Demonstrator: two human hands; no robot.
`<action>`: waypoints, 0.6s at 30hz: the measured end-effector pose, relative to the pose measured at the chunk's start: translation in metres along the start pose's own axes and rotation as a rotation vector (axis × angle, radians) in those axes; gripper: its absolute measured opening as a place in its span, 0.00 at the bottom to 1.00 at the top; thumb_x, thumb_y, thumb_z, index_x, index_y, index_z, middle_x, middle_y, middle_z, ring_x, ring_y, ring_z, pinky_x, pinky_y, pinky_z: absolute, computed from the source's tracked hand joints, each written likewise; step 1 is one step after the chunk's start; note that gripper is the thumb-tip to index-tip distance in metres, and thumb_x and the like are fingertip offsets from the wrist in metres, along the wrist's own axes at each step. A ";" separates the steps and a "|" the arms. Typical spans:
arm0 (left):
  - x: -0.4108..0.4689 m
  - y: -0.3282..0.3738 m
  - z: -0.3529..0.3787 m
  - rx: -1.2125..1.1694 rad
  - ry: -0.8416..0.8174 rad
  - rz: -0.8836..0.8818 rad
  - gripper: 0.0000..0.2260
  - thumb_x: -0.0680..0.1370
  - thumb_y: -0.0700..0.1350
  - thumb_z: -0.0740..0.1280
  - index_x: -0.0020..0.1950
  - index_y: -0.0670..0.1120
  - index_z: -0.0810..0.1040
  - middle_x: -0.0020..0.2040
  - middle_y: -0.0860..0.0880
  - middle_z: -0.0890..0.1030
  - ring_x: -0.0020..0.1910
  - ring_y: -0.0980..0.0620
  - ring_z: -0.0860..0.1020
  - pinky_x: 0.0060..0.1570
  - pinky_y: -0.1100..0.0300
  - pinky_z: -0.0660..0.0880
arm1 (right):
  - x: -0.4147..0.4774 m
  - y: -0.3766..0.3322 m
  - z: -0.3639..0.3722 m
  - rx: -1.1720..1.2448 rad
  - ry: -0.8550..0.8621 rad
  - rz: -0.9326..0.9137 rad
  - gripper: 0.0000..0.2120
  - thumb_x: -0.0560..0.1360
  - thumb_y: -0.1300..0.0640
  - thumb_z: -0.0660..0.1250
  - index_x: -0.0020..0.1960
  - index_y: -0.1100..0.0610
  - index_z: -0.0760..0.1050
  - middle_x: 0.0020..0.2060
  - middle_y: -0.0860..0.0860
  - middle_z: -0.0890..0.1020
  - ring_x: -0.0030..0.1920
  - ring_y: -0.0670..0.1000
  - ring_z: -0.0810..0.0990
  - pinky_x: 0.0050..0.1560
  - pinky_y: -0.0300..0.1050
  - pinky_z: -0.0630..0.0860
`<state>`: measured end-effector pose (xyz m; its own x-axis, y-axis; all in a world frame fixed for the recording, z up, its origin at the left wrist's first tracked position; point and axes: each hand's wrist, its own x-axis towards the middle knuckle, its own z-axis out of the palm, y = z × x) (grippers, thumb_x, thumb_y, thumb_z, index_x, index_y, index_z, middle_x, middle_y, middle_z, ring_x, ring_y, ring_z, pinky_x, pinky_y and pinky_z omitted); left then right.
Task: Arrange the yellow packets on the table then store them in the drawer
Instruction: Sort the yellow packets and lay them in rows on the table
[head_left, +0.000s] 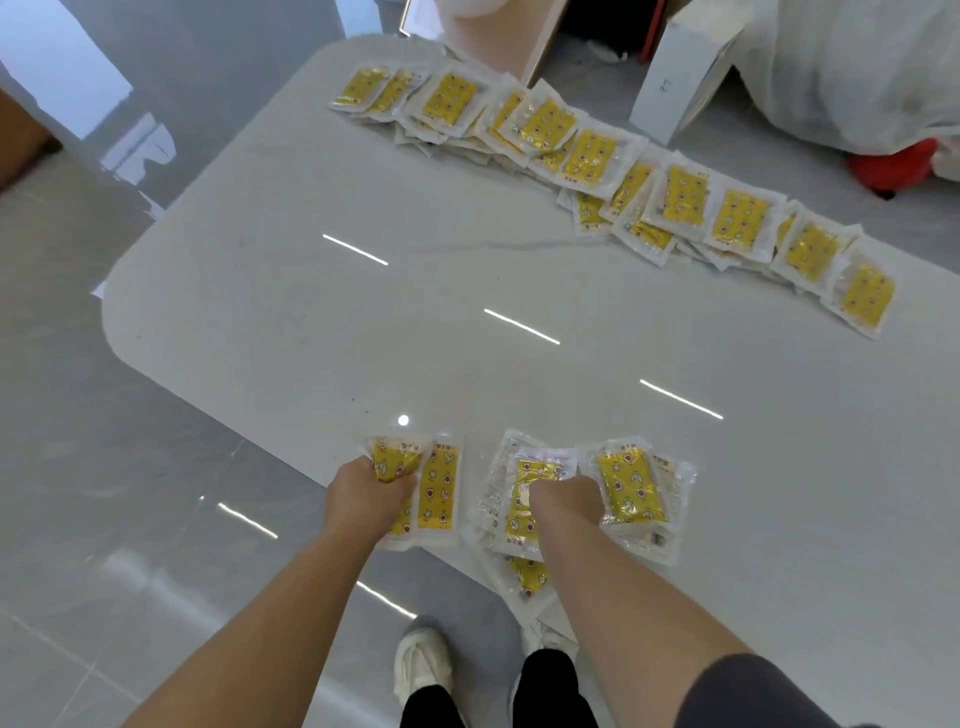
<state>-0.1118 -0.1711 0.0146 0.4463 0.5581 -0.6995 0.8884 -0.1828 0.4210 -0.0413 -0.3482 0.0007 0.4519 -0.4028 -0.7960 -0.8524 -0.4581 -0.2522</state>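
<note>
You hold yellow packets at the near edge of the white table (363, 322).
Your left hand (371, 491) curls its fingers round a small bundle (395, 462); your right hand (566, 501) seems clenched on a fanned stack (631, 488), its fingertips hidden. A long overlapping row (737, 221) lines the far edge.

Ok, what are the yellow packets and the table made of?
The yellow packets look like clear glossy plastic film over a printed yellow insert: edges crinkle and glint. The table is smooth, glossy white, maybe stone or laminate: it reflects light strips sharply.
</note>
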 end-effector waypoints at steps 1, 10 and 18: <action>0.000 0.001 0.000 -0.001 -0.001 -0.006 0.07 0.75 0.48 0.71 0.48 0.46 0.78 0.43 0.47 0.82 0.44 0.47 0.80 0.44 0.54 0.77 | -0.001 -0.001 -0.002 0.000 -0.006 -0.030 0.20 0.72 0.67 0.64 0.64 0.65 0.72 0.49 0.58 0.81 0.39 0.54 0.78 0.33 0.43 0.73; 0.007 0.052 -0.002 -0.145 0.051 -0.010 0.08 0.75 0.46 0.71 0.38 0.50 0.74 0.40 0.48 0.80 0.43 0.46 0.79 0.44 0.54 0.77 | 0.001 -0.107 -0.055 -0.726 0.345 -1.046 0.05 0.77 0.60 0.63 0.52 0.57 0.73 0.49 0.53 0.75 0.54 0.56 0.75 0.51 0.47 0.69; 0.030 0.070 0.002 -0.191 0.189 -0.077 0.11 0.75 0.46 0.70 0.35 0.51 0.72 0.37 0.48 0.77 0.44 0.44 0.78 0.42 0.54 0.74 | 0.031 -0.096 -0.020 -1.198 0.361 -1.404 0.23 0.37 0.71 0.72 0.31 0.59 0.76 0.29 0.54 0.75 0.30 0.54 0.75 0.29 0.44 0.69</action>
<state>-0.0361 -0.1688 0.0221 0.3347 0.7085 -0.6213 0.8747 0.0117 0.4846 0.0598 -0.3326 0.0109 0.7285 0.6552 -0.2002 0.6769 -0.7334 0.0630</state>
